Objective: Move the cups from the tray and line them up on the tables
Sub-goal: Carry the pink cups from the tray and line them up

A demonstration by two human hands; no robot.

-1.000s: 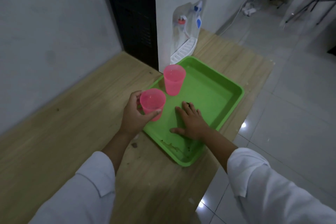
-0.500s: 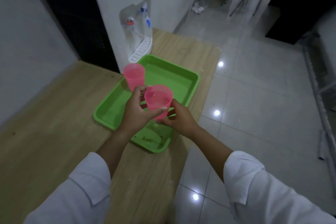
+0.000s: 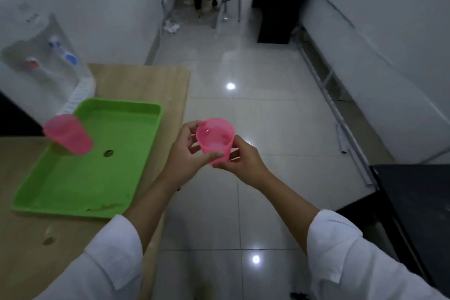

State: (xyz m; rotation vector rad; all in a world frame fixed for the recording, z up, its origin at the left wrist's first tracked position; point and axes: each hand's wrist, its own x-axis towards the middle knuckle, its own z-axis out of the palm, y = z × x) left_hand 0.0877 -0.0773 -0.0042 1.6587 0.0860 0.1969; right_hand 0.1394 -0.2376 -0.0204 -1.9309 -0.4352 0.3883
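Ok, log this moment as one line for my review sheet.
left hand: grips held cup | right hand: grips held cup, over floor | second cup: standing in tray | tray: on table

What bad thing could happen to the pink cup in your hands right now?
1. The pink cup is held by the left hand and right hand out over the tiled floor, past the table edge; a slip might drop it there.
2. Something glints inside it, perhaps water, I cannot tell; tilting could spill it onto the tiles.
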